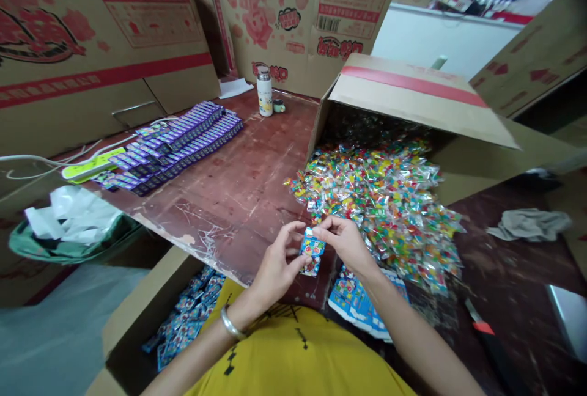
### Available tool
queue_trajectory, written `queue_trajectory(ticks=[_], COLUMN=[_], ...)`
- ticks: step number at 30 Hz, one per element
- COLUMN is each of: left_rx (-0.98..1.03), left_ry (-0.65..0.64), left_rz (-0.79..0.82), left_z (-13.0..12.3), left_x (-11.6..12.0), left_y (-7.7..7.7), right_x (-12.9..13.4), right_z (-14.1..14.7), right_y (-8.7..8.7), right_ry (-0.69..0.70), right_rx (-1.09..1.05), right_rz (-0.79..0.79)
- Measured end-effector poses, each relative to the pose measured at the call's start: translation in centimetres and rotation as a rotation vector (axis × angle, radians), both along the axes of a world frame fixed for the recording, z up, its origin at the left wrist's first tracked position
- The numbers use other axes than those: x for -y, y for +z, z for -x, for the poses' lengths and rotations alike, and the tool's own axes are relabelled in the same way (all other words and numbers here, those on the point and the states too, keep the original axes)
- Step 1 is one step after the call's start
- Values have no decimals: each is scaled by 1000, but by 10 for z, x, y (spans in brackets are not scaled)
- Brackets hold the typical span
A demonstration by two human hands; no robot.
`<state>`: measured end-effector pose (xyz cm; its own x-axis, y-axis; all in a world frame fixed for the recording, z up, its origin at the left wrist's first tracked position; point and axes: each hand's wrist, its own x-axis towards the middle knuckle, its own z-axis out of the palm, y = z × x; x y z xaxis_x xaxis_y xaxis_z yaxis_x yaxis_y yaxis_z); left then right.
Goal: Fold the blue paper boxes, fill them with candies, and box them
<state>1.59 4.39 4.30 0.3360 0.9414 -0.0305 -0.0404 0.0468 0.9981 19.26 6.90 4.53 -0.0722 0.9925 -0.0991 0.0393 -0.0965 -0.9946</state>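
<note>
A small blue printed candy box (312,250) is held upright between my two hands, above the table's near edge. My left hand (277,264) grips its left side and lower front between thumb and fingers. At its top, the fingers of my right hand (343,242) pinch the white flap. Flat blue printed boxes (362,301) lie in a fanned stack under my right forearm. Just beyond my right hand spreads a heap of clear packets of colourful candy (380,200), spilling from a cardboard box (408,87) on its side.
Below left, an open carton (142,298) holds many blue boxes. Rows of purple boxes (178,145) stand on the table's left beside a green power strip (94,165). A white bottle (265,93) stands at the back. A knife (490,341) and grey cloth (529,225) lie right.
</note>
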Motion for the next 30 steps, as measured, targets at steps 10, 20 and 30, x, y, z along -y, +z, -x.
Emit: queue_trajectory(ticks=[10,20,30], left_rx=[17,-892,-693], left_ry=[-67,-308,-297], left_rz=[82,-28,-93], left_z=[7,181,92], left_x=[-2,-12,-7], left_y=[-6,18,22], right_x=[20,52,59], right_z=[4,-101,-74], right_y=[5,-9,-27], right_ry=[115,176,-4], right_rx=[273,1053,1098], right_rz=[-290,-52,-63])
